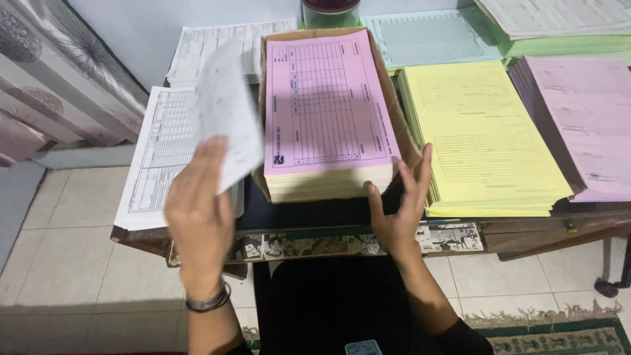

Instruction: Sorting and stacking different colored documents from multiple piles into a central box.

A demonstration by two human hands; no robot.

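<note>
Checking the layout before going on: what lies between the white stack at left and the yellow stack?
In the head view, the cardboard box holding the pink forms lies between the white stack and the yellow stack.

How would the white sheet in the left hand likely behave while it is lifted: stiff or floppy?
Probably floppy: the white sheet looks like one thin printed form, and it curves above the left hand, which holds only its lower edge. It seems very light, so it would likely flutter or bend if moved quickly.
</note>
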